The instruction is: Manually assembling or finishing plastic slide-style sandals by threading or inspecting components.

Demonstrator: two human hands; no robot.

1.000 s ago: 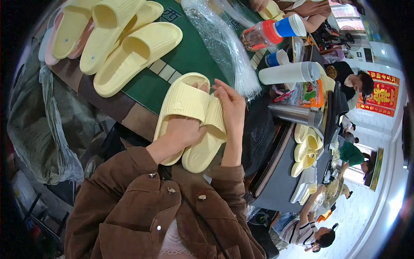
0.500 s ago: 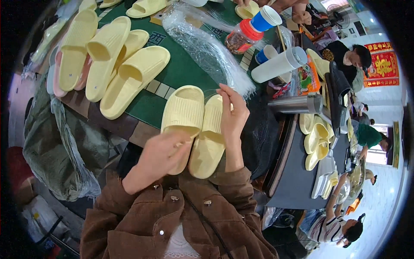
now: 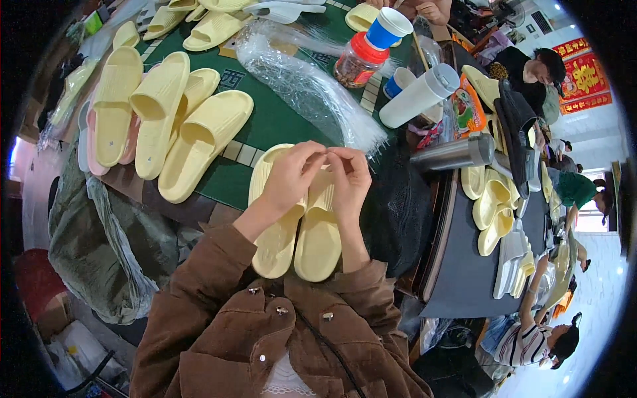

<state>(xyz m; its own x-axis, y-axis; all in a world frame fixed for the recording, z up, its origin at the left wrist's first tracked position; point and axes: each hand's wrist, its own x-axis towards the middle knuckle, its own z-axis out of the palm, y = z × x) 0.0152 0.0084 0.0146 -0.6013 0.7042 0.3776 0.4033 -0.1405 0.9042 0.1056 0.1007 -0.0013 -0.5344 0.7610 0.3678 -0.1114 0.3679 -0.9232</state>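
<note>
Pale yellow foam slippers (image 3: 298, 225), a pair laid side by side with soles down, rest at the near edge of the green table (image 3: 279, 119), heels toward the person. Both hands work at the toe end of the pair: the left hand (image 3: 290, 174) lies curled over the strap of the left slipper, thumb and forefinger pinched together, and the right hand (image 3: 350, 178) meets it with its own fingertips pinched; something small seems to be held between them, but what it is cannot be told. The step looks like fastening or tying the two slippers together at the straps; the next move probably calls for a fine pinch and steady fingers, keeping the pair aligned

More yellow slippers (image 3: 166, 119) lie in a row to the left on the table, with a crumpled clear bag (image 3: 312, 93) beyond the hands. A red-lidded jar (image 3: 358, 60), a blue-and-white cup (image 3: 386, 26) and a white tumbler (image 3: 419, 96) stand farther right. The room is a busy workshop; other people sit at further tables stacked with slippers
</note>
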